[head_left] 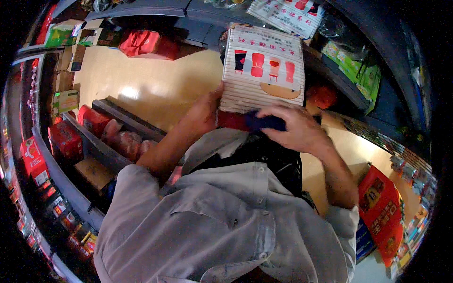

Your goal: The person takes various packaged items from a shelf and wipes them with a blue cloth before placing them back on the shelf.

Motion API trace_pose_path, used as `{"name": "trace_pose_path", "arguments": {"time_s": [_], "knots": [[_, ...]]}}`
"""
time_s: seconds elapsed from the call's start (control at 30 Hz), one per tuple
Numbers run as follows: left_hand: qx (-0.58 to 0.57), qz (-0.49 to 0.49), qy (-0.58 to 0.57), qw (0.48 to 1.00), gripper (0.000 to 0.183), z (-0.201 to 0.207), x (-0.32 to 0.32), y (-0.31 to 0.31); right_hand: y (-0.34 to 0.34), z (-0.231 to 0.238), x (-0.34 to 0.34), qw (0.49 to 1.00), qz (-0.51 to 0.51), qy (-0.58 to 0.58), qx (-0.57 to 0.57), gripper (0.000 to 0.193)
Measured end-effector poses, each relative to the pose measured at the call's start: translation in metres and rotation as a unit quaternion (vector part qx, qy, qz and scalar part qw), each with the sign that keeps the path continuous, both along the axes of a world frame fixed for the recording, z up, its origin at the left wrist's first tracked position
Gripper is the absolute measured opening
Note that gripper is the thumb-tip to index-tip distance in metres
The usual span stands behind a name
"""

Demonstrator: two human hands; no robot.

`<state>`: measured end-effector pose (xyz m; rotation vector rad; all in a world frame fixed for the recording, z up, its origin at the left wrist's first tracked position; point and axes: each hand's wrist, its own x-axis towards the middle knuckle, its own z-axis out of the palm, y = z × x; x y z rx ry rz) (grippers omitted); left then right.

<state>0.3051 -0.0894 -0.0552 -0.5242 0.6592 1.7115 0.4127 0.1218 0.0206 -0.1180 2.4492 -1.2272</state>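
In front of my body is a flat white ribbed package printed with small red and black chair-like pictures. My left hand is closed on its left edge, with the fingers partly hidden. A dark blue cloth-like bundle is bunched under the curved fingers of my right hand, at the package's near edge. Beside the bundle, a dark red strip runs along that near edge; whether it belongs to the package I cannot tell. Past the far end lies a similar white package on a shelf.
Dark shelving with green packets stands at the right. Red bags lie on the tan floor at the far left. Nearer left, a low shelf edge borders red packs. A red printed box stands lower right.
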Motion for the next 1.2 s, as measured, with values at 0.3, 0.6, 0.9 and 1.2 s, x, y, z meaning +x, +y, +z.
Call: {"name": "trace_pose_path", "arguments": {"time_s": [0.3, 0.6, 0.9, 1.2], "knots": [[0.034, 0.005, -0.001, 0.999, 0.047, -0.028, 0.001, -0.003, -0.034, -0.053, 0.002, 0.965, 0.161, 0.178, 0.102, 0.049], [-0.056, -0.006, 0.046, 0.997, 0.046, -0.025, 0.002, 0.007, 0.045, -0.055, 0.072, 0.988, -0.017, 0.043, 0.145, 0.037], [-0.182, -0.019, 0.309, 0.933, 0.045, 0.022, -0.016, 0.004, 0.12, -0.058, 0.091, 0.922, -0.343, -0.176, -0.03, 0.036], [-0.224, -0.45, 0.827, 0.251, 0.026, 0.199, -0.048, 0.007, 0.107, -0.003, 0.073, 0.672, -0.64, 0.17, -0.333, 0.044]]}}
